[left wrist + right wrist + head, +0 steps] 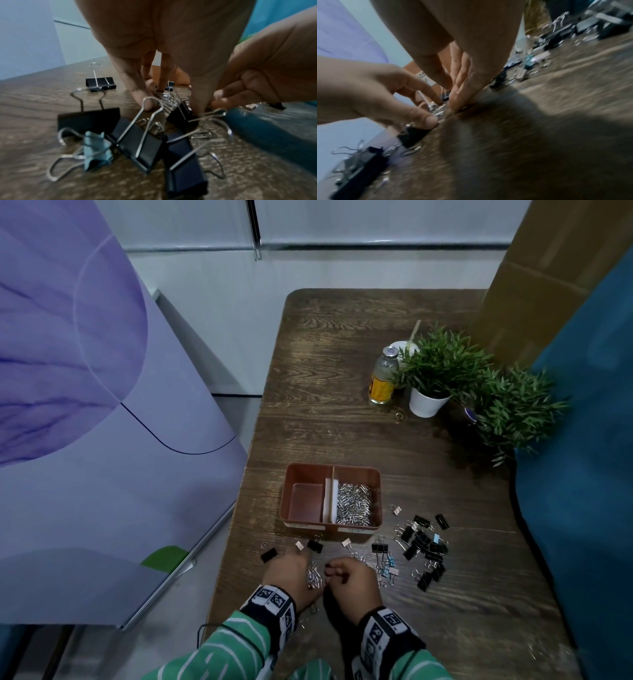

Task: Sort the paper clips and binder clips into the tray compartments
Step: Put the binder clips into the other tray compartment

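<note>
A brown two-compartment tray (pixel 308 524) sits mid-table; its right compartment holds silver paper clips (pixel 354 505) and its left one (pixel 306 501) shows only bare floor. Black, pink and blue binder clips (pixel 424 546) lie scattered to the right of the tray and in front of it. Near the front edge a small pile of paper clips (pixel 313 577) lies between my hands. My left hand (pixel 293 571) claws around this pile (pixel 166 98), fingertips on the wood. My right hand (pixel 349 577) has its fingertips (pixel 458 104) bunched at the pile's edge (pixel 436 113), pinching at clips. Several binder clips (pixel 137 142) lie under my left wrist.
At the back right stand a glass bottle (pixel 383 378), two potted plants (pixel 433 371) (pixel 513 409) and a small ring (pixel 399 416). A purple cabinet (pixel 85 405) borders the table's left side, blue fabric (pixel 582 474) and a cardboard box (pixel 534 285) the right.
</note>
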